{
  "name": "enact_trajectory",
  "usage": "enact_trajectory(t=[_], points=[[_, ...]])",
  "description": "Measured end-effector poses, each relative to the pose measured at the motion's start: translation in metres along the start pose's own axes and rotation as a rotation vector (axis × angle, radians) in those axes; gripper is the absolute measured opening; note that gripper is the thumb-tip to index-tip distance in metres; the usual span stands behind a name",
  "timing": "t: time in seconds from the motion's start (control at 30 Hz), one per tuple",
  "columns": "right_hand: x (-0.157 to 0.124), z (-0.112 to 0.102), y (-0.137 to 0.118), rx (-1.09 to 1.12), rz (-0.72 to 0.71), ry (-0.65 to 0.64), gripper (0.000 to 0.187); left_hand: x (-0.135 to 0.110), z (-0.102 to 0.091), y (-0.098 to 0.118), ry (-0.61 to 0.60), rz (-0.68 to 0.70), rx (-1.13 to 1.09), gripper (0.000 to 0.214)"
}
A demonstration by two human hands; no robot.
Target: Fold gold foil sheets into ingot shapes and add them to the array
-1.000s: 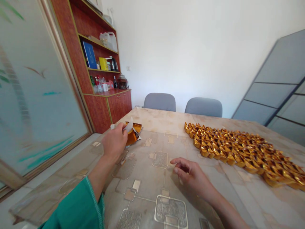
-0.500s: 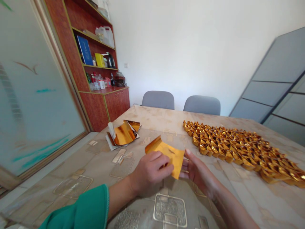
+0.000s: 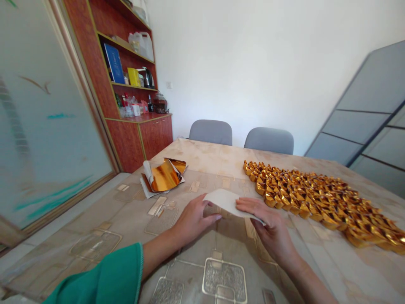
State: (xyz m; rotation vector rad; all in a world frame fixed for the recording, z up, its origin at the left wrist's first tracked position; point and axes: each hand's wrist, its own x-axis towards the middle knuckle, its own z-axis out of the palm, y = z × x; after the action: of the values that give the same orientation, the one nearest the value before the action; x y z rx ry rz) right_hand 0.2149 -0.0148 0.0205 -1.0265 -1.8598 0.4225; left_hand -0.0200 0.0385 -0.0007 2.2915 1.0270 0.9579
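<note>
One pale sheet of paper (image 3: 225, 201) spans the gap between the person's hands, raised just above the table (image 3: 198, 154). The right hand (image 3: 272, 226) lies over the sheet's right end with its fingers flat on the paper. That grip looks closed enough to pin it, though the thumb is hidden. The left hand (image 3: 194, 221) sits at the sheet's left end with its fingers loosely curled; whether this grip pinches the paper or only supports it, I cannot tell.

The sheet bows gently between the hands, so it seems light, thin and soft, likely to crease or flop if pressed. Its smooth face could also slip under dry fingers. The surest hold looks like a light pinch at two opposite edges, leaving the middle untouched.

Far left of the hands lies a loose pile of gold foil sheets (image 3: 164, 176) on pale backing. To the right, close beside the right hand, rows of folded gold foil ingots (image 3: 316, 198) sit packed together; they look hollow and easily dented.
</note>
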Motion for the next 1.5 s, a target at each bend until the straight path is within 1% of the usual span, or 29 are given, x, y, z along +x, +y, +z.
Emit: enact_trajectory(t=[0.07,0.13,0.17,0.2,0.23,0.3,0.37,0.43,0.5,0.53,0.63,0.73,0.8,0.87,0.9,0.97,1.07,1.1,1.17,1.23,1.3,1.37,1.4,1.5], points=[[-0.004,-0.001,0.005,0.002,-0.088,-0.128,0.029,0.001,0.000,-0.003,0.002,-0.126,0.035,0.022],[-0.009,-0.001,0.011,-0.006,-0.122,-0.233,0.031,0.001,-0.001,-0.004,0.008,-0.247,0.120,0.019],[-0.013,-0.001,0.013,-0.017,-0.122,-0.282,0.032,0.001,-0.001,-0.003,0.020,-0.281,0.165,0.018],[-0.017,-0.002,0.016,-0.032,-0.108,-0.330,0.033,0.001,-0.002,-0.003,0.032,-0.272,0.194,0.019],[-0.021,-0.003,0.018,-0.045,-0.083,-0.367,0.035,0.001,-0.003,-0.003,0.039,-0.215,0.208,0.021],[-0.029,-0.005,0.020,-0.056,-0.021,-0.411,0.040,0.000,-0.004,-0.001,0.023,-0.001,0.213,0.027],[-0.035,-0.008,0.021,-0.038,0.023,-0.424,0.045,-0.002,-0.003,0.002,-0.048,0.224,0.211,0.029],[-0.038,-0.011,0.022,-0.013,0.047,-0.428,0.048,-0.006,-0.001,0.003,-0.146,0.362,0.221,0.025],[-0.039,-0.013,0.023,0.001,0.061,-0.433,0.051,-0.010,0.002,0.002,-0.223,0.415,0.226,0.022],[-0.039,-0.014,0.023,0.003,0.064,-0.441,0.051,-0.013,0.004,0.001,-0.241,0.422,0.226,0.022],[-0.038,-0.017,0.023,-0.003,0.068,-0.465,0.050,-0.020,0.005,-0.006,-0.242,0.428,0.214,0.025],[-0.037,-0.021,0.020,-0.022,0.078,-0.485,0.050,-0.027,0.001,-0.014,-0.238,0.426,0.173,0.026],[-0.038,-0.024,0.018,-0.045,0.081,-0.490,0.046,-0.031,-0.004,-0.018,-0.263,0.413,0.134,0.027],[-0.039,-0.025,0.016,-0.063,0.065,-0.483,0.032,-0.034,-0.010,-0.018,-0.291,0.395,0.087,0.029],[-0.040,-0.025,0.014,-0.066,0.056,-0.473,0.026,-0.035,-0.012,-0.016,-0.300,0.381,0.065,0.029],[-0.040,-0.025,0.011,-0.057,0.063,-0.456,0.021,-0.037,-0.015,-0.011,-0.297,0.344,0.037,0.025],[-0.035,-0.022,0.005,-0.023,0.141,-0.463,0.024,-0.035,-0.015,-0.001,-0.255,0.249,0.042,0.010],[-0.032,-0.021,0.003,-0.013,0.169,-0.466,0.025,-0.034,-0.013,0.003,-0.245,0.201,0.045,0.009],[-0.027,-0.017,0.003,-0.012,0.228,-0.445,0.030,-0.030,-0.010,0.007,-0.210,0.062,0.084,0.014],[-0.023,-0.012,0.007,-0.041,0.287,-0.393,0.034,-0.026,-0.007,0.010,-0.177,-0.085,0.144,0.015],[-0.020,-0.008,0.012,-0.088,0.337,-0.337,0.037,-0.024,-0.004,0.010,-0.161,-0.173,0.182,0.011],[-0.020,-0.004,0.016,-0.137,0.368,-0.286,0.036,-0.023,-0.001,0.008,-0.161,-0.195,0.188,0.006],[-0.020,-0.002,0.017,-0.167,0.377,-0.267,0.034,-0.022,0.000,0.007,-0.159,-0.192,0.188,0.007],[-0.020,0.003,0.018,-0.283,0.365,-0.239,0.030,-0.022,0.002,0.006,-0.170,-0.191,0.218,0.026]])
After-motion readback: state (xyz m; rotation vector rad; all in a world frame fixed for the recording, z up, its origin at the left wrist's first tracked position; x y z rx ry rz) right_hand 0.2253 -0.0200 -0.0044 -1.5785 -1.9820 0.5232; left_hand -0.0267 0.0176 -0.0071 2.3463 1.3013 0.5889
